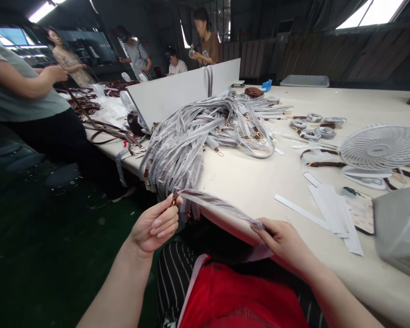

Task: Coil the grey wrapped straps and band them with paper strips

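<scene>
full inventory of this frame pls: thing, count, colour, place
held strap: 1, grey-wrapped with gold clasp, stretched between both hands at the table's near edge
strap pile: one big heap, grey-wrapped, mid-table, spilling over the near edge
coiled straps: several, grey, far right of pile
brown straps: a tangle, brown, left end of table
board: 1, white, standing behind the pile
fan: 1, white, right side
paper strips: several, white, near the fan
tray: 1, grey, far edge
table: 1, cream
co-workers: about five, left and far side
left hand: pinches the clasp end
right hand: grips the other end
</scene>
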`<state>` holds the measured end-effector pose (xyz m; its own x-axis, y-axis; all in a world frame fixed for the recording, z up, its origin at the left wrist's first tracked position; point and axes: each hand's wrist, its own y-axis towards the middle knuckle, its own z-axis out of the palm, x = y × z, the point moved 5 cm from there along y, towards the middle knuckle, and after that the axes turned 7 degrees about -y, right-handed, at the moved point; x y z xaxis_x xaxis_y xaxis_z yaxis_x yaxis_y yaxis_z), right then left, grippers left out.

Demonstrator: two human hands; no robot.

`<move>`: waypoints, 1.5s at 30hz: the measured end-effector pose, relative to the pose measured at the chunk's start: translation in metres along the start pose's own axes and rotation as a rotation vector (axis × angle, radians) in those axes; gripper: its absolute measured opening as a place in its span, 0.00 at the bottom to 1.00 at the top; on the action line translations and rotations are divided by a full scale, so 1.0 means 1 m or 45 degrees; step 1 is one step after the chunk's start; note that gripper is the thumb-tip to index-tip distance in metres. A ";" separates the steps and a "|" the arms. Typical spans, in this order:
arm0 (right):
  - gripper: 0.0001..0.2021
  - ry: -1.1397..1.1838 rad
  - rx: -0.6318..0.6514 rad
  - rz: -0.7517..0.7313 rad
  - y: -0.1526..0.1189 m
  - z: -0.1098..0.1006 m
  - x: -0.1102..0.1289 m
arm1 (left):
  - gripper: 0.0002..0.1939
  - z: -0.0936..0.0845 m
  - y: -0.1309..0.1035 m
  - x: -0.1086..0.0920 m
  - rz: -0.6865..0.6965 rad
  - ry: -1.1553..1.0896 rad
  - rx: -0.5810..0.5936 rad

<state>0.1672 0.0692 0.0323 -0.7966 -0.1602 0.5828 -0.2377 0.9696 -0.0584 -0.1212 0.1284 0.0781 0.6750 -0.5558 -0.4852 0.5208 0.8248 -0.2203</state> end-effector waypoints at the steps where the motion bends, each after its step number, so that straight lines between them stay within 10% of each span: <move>1: 0.15 0.018 0.031 -0.007 -0.004 0.003 -0.001 | 0.21 -0.001 0.002 0.003 0.002 -0.014 0.004; 14: 0.17 0.435 0.334 0.196 -0.021 0.053 -0.024 | 0.17 -0.037 0.020 0.034 -0.139 0.115 0.045; 20: 0.39 1.568 0.859 0.149 -0.031 0.081 -0.005 | 0.19 -0.030 -0.013 0.087 -1.015 0.607 0.447; 24: 0.27 1.295 1.113 0.069 -0.030 0.102 0.011 | 0.19 -0.033 -0.017 0.114 -1.237 0.758 0.574; 31: 0.23 1.259 0.854 0.057 -0.027 0.124 0.018 | 0.25 -0.044 -0.020 0.121 -1.226 0.881 0.781; 36: 0.26 1.442 0.930 0.334 -0.040 0.137 0.012 | 0.26 -0.049 -0.023 0.124 -1.090 1.092 0.627; 45: 0.20 1.398 0.573 0.380 -0.044 0.128 0.002 | 0.42 -0.039 -0.035 0.142 -1.165 1.347 0.498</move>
<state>0.1046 0.0029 -0.0678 -0.0124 0.5098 0.8602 -0.4704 0.7562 -0.4549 -0.0635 0.0247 -0.0161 -0.5689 -0.3838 -0.7274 0.7724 0.0542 -0.6328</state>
